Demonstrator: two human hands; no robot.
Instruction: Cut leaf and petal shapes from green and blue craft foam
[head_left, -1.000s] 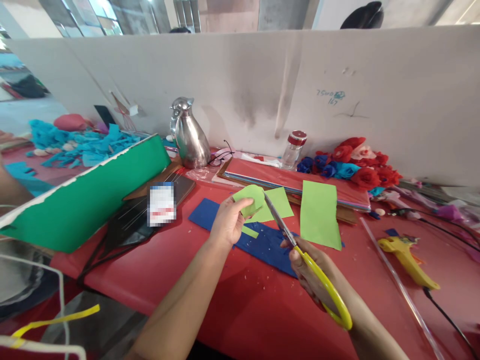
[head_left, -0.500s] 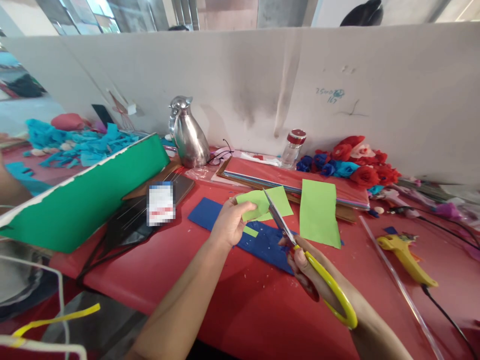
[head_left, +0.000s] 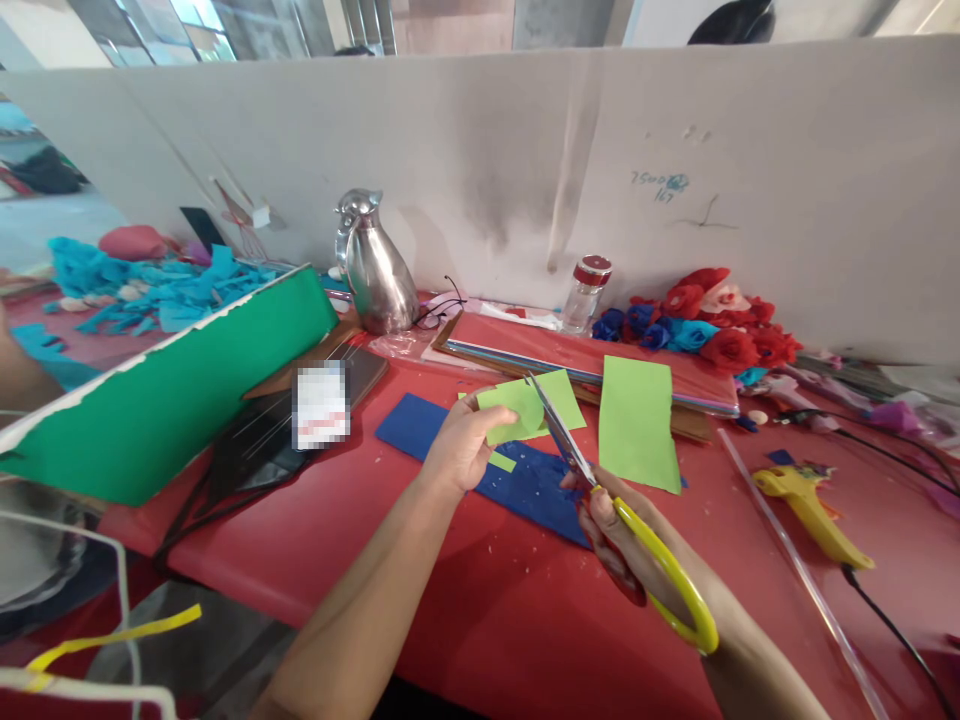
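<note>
My left hand (head_left: 465, 440) pinches a piece of light green paper (head_left: 564, 402) between thumb and fingers, above a dark blue folded sheet (head_left: 409, 425). In my right hand (head_left: 611, 520) is a pair of scissors (head_left: 667, 560) with yellow handles; the blades lie at the paper's cut edge, near my left thumb. A narrow green strip (head_left: 501, 462) rests on the blue sheet. Just right of the blades, a larger green paper rectangle (head_left: 636, 425) lies partly on a stack of coloured sheets (head_left: 525, 350).
A yellow glue gun (head_left: 814, 515) and a clear rod (head_left: 802, 570) lie at right. Paper flowers (head_left: 731, 335), a glass jar (head_left: 586, 295) and a steel jug (head_left: 379, 270) stand along the partition. A green board (head_left: 172, 400) and a black bag (head_left: 262, 450) are at left.
The scissors and my right hand have shifted very slightly. The cut edge of the green paper by my left thumb now looks more rounded.
</note>
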